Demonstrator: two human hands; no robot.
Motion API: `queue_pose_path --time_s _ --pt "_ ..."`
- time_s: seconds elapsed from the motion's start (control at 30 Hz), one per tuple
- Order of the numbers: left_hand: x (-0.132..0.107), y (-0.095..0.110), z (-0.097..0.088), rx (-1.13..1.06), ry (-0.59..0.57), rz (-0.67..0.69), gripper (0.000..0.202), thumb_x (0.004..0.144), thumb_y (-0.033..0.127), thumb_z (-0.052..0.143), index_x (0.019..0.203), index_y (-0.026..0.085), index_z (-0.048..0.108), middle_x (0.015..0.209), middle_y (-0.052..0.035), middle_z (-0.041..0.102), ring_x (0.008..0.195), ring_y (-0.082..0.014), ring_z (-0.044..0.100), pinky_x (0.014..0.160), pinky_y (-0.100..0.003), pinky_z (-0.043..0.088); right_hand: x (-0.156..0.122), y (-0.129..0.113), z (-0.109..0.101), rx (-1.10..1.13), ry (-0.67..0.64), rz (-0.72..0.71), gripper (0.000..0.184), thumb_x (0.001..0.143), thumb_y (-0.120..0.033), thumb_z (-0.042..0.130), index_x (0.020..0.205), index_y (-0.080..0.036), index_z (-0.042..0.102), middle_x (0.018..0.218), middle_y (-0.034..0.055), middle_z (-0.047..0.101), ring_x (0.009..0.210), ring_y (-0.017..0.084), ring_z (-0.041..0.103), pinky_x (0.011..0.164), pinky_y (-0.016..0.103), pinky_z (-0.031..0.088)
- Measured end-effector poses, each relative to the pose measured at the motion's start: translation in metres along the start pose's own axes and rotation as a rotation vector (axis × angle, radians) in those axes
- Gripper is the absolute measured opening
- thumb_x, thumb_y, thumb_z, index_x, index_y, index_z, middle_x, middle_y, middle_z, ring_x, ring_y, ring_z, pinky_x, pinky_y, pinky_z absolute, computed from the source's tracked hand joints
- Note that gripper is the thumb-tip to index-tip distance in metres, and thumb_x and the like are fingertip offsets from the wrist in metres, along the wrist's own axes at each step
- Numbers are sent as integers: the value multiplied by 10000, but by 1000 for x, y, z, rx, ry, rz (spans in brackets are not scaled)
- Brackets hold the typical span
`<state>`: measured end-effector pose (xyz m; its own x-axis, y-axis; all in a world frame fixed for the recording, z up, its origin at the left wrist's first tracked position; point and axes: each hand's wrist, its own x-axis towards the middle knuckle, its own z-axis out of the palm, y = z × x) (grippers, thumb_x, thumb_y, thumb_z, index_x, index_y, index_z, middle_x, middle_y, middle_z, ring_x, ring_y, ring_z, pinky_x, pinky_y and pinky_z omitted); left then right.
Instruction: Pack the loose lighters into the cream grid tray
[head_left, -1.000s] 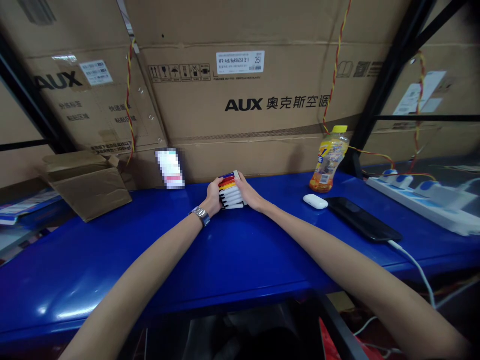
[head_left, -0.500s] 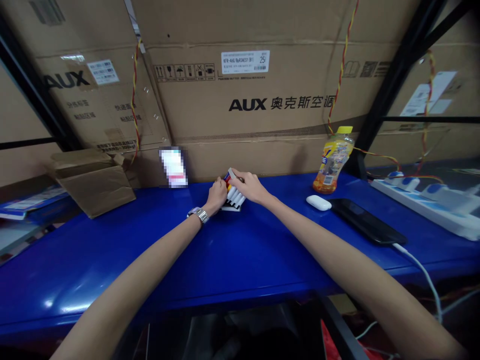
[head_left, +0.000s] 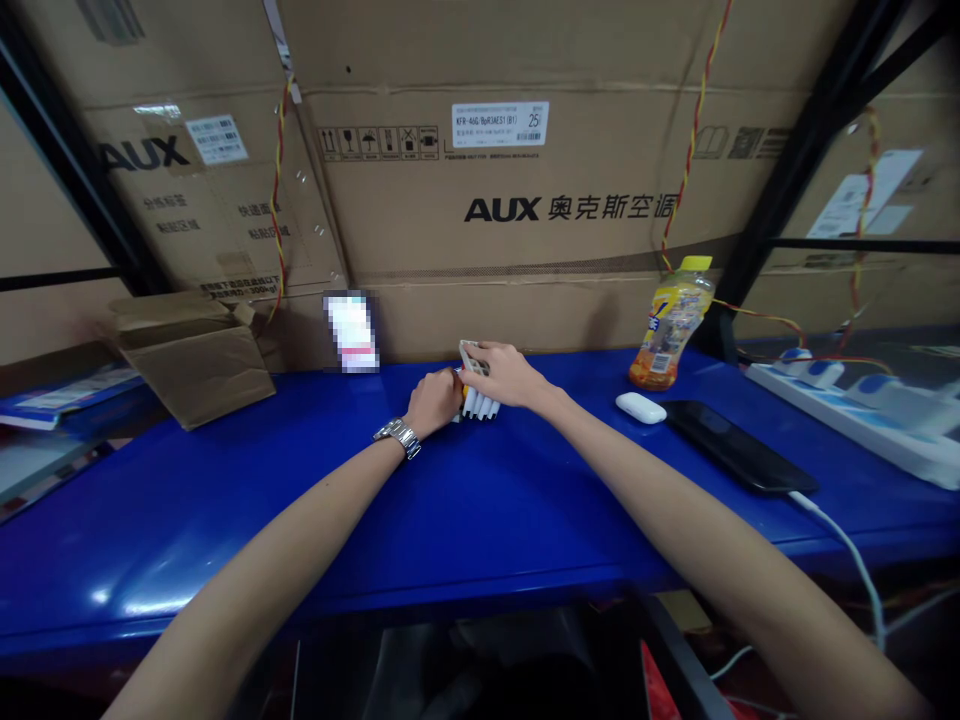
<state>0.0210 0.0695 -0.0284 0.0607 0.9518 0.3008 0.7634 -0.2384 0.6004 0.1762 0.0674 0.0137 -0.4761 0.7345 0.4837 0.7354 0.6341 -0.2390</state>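
Observation:
A pack of marker pens [head_left: 478, 404] with white barrels and coloured caps stands on the blue table [head_left: 465, 500] near the back wall of cardboard boxes. My left hand [head_left: 433, 400], with a metal watch on its wrist, is closed against the pack's left end. My right hand [head_left: 501, 374] lies over the top of the pack, fingers curled around it, and covers most of it. Only the white lower ends of the pens and a bit of the pack's top corner show.
A juice bottle [head_left: 670, 325] with a yellow cap stands at the right. A white earbud case [head_left: 640, 407] and a black phone [head_left: 739, 446] on a white cable lie near it, a power strip [head_left: 862, 420] further right. An open cardboard box [head_left: 191, 355] sits at the left.
The pack was held flat between both hands with its coloured caps showing. It has been tipped up, and my right hand has slid over its top, hiding the caps.

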Motion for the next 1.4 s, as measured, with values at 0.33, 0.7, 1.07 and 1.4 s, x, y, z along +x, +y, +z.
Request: queue_pose_path --time_s 0.33,0.7,1.07,1.4 --pt "-12 9 -1 90 33 60 187 888 297 489 829 159 600 924 -209 678 1017 -385 632 925 -472 421 0 10 -3 4 57 16 317 841 -383 455 1014 -188 635 968 99 657 847 228 591 727 332 425" --pt "-14 9 -2 66 34 60 156 869 264 504 759 173 568 886 -189 670 1043 -381 617 943 -481 404 -1 16 -6 57 141 76 303 801 -389 484 917 -202 692 917 84 696 854 240 616 740 352 442" --pt "-16 13 -5 59 15 36 147 864 257 516 766 169 582 919 -192 681 1050 -363 618 951 -445 401 -3 31 -9 204 350 176 414 762 -461 538 953 -146 727 986 120 712 919 261 636 842 392 457" --pt "-16 11 -3 101 13 24 183 874 282 497 793 160 607 952 -199 686 1034 -367 626 958 -461 403 -3 35 -7 91 330 77 419 763 -463 552 1002 -149 695 1031 127 676 983 277 597 907 427 434"
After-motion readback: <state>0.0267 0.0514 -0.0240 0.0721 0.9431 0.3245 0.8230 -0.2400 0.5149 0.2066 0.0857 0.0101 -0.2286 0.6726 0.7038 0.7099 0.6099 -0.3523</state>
